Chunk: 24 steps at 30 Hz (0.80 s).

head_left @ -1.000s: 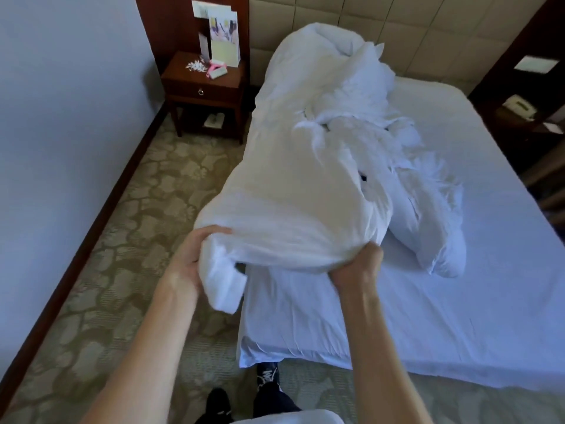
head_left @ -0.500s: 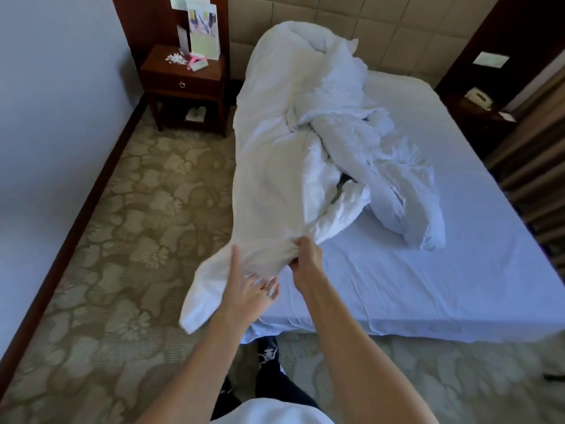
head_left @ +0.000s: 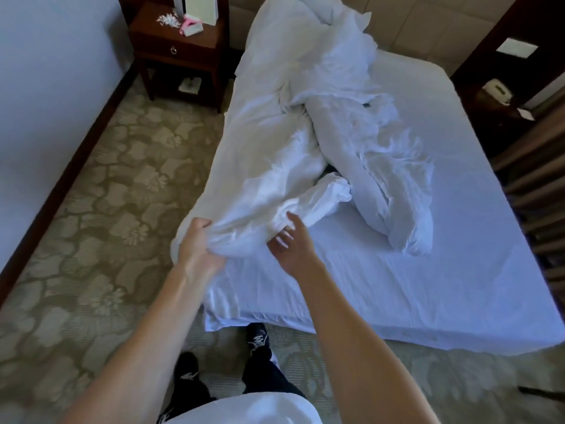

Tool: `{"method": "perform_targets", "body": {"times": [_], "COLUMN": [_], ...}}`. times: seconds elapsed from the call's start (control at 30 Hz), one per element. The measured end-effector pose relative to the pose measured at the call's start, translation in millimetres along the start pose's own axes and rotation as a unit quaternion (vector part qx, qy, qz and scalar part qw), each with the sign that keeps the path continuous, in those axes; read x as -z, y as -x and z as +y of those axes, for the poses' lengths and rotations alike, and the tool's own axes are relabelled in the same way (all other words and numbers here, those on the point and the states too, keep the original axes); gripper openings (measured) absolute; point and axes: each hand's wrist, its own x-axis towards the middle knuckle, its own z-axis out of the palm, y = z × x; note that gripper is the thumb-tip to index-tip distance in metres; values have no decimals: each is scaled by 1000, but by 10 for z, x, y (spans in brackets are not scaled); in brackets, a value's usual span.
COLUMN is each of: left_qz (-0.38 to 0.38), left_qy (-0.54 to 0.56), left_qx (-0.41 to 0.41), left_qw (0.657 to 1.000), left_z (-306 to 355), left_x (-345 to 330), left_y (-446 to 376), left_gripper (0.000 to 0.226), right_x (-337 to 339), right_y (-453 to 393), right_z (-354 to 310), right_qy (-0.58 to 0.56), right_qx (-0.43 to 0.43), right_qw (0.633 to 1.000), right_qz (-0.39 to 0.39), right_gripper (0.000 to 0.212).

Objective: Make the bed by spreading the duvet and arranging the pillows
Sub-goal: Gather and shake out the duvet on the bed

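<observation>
Patterned carpet lies beside a big bed with a white sheet. On it the duvet sits bunched up in a long heap. Its near end is squeezed inside the left hand. The right hand is just beside that end, fingers spread and loose.

Patterned carpet, white wall, dark wooden nightstand beside padded headboard.
</observation>
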Motion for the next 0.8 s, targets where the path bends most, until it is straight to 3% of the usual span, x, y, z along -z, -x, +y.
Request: {"method": "perform_targets", "body": {"times": [0.03,0.1,0.17,0.23,0.3,0.4,0.47,0.6,0.67,0.7,0.73,0.77,0.8], "left_qz": [-1,-2,-27,-49,-42,-44,-36,8,30,63,111,189,236], "left_qy": [-6,-40,-82,-94,-92,-91,-109,-81,-44,-77,-175,-299,-404], "left_qx": [-2,-15,-24,-37,-58,-54,-54,-127,-147,-158,-182,-223,-290], "left_qw": [1000,999,996,994,993,993,992,989,988,982,961,908,835], "left_z": [-2,-19,-35,-48,-61,-76,-48,108,224,239,207,118,-21], "left_x": [-4,-19,-19,-46,-60,-124,-189,-257,-227,-231,-270,-312,-412], "left_y": [2,37,80,99,86,129,175,143,108,68,19,-9,5], "left_gripper": [18,15,24,37,43,43,29,31,30,36,50,70,82], "right_x": [74,123,144,185,211,278,356,550,599,594,584,563,533], "right_y": [-173,-456,-706,-949,-1103,-1253,-1251,-880,-544,-356,-173,-9,123], "right_z": [-149,-467,-710,-869,-935,-934,-926,-981,-912,-826,-723,-616,-531], "right_qy": [-12,69,168,228,300,373,320,111,31,21,33,54,83], "right_qx": [-9,-1,14,5,-36,-62,-47,47,124,163,197,224,241], "right_qw": [1000,997,978,962,944,921,944,992,991,986,980,972,966], "right_qz": [-15,46,121,147,132,98,72,49,29,8,-13,-35,-49], "right_gripper": [47,39,47,58,51,18,9,29,30,29,28,27,28]}}
